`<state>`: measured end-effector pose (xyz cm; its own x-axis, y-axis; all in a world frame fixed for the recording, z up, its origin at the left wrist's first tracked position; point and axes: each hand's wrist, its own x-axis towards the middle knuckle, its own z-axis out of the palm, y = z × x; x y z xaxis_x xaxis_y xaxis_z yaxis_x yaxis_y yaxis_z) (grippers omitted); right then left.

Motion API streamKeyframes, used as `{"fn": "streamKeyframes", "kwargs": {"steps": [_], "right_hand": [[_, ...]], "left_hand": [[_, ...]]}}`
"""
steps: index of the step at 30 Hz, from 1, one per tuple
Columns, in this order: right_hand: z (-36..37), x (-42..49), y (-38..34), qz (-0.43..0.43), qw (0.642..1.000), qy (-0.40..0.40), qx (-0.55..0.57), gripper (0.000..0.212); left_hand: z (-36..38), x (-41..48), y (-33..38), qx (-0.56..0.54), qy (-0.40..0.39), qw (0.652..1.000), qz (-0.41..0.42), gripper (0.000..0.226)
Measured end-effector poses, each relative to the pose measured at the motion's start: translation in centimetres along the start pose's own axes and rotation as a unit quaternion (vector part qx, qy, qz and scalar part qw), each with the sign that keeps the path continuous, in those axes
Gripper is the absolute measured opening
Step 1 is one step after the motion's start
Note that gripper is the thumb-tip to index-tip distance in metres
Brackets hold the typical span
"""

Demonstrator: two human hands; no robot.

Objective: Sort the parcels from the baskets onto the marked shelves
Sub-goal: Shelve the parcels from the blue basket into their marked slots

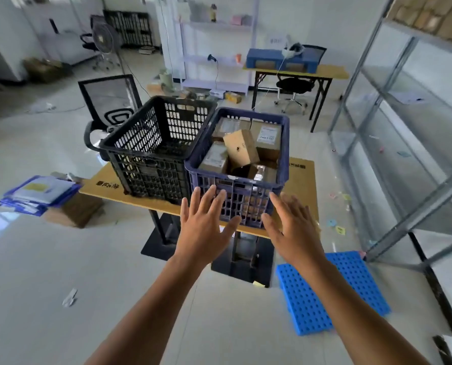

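The left hand (206, 222) and right hand (293, 233) are empty, fingers spread, in front of the blue basket (285, 143) on the bench (109, 183). The parcels (240, 148) lie piled in this basket; the black basket (146, 154) touching it shows none. Judged status: every visible parcel remains to be moved to the shelves (404, 114) at right.

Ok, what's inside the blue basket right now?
Several brown cardboard parcels fill the blue basket, one small box tilted on top. Whatever lies beneath them is covered.
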<state>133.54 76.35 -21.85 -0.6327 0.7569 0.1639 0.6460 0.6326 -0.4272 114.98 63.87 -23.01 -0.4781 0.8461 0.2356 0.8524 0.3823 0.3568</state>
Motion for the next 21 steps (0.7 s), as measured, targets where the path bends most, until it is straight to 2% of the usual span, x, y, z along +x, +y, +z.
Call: {"fn": "streamKeyframes", "kwargs": {"steps": [5, 13, 17, 21], "right_hand": [[0.9, 5.8, 1.4, -0.001, 1.0, -0.007, 0.003, 0.077], [2.9, 18.2, 6.1, 0.0, 0.999, -0.037, 0.008, 0.063], [4.4, 24.1, 8.2, 0.015, 0.998, -0.056, 0.005, 0.064], [6.2, 28.3, 9.4, 0.03, 0.994, -0.079, 0.064, 0.065]], "left_hand": [[2.0, 6.2, -1.0, -0.021, -0.017, 0.999, -0.038, 0.081], [6.0, 19.4, -1.3, -0.031, -0.051, 0.995, -0.077, 0.082], [8.6, 26.0, -1.8, -0.099, -0.066, 0.984, -0.129, 0.093], [11.3, 31.8, -1.6, -0.179, -0.069, 0.965, -0.177, 0.107]]}}
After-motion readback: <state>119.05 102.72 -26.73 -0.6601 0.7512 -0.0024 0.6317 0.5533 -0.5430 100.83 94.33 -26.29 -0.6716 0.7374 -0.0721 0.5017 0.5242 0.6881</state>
